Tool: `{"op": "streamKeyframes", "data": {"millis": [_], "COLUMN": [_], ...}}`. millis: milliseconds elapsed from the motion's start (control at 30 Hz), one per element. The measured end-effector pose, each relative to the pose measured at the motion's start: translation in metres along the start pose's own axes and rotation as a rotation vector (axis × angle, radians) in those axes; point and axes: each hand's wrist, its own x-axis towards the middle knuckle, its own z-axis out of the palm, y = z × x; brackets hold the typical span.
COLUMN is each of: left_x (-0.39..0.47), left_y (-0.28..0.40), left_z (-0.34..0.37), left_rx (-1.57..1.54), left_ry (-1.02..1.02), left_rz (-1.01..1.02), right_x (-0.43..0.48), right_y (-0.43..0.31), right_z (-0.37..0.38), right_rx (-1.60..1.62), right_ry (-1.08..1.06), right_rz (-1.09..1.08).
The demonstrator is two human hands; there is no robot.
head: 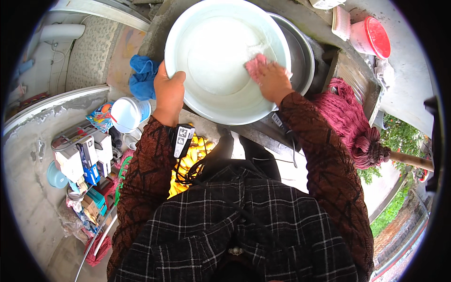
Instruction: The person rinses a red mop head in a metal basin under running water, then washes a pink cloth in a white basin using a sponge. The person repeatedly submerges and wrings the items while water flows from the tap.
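A large pale plastic basin (225, 114) is before me, tilted so that its inside faces up towards the camera. My left hand (169, 93) grips its left rim, thumb on the inner side. My right hand (274, 80) presses a pink cloth (256, 67) against the inner wall at the right. What looks like a little water or foam shows on the wall above the cloth. Behind the basin, partly covered by it, a metal basin (307, 53) sits in the concrete sink.
A blue cloth (142, 77) lies left of the basin. A dark pink mop head (345, 123) rests on the sink's right edge (375, 102). A white bucket (127, 114) stands at left, a red-rimmed bucket (378, 37) at upper right. Yellow corn cobs (192, 155) lie below, near my feet.
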Motion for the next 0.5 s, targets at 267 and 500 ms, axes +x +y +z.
{"op": "streamKeyframes", "data": {"millis": [267, 500], "left_x": [0.009, 0.004], "left_y": [-0.007, -0.004], "left_z": [-0.001, -0.01], "left_rx": [0.044, 0.028], "left_ry": [0.003, 0.027], "left_rz": [0.06, 0.012], "right_x": [0.007, -0.002], "right_y": [-0.12, -0.054], "right_z": [-0.041, -0.017], "right_rx": [1.306, 0.64], "right_ry": [-0.215, -0.206], "right_rz": [-0.1, 0.002]}}
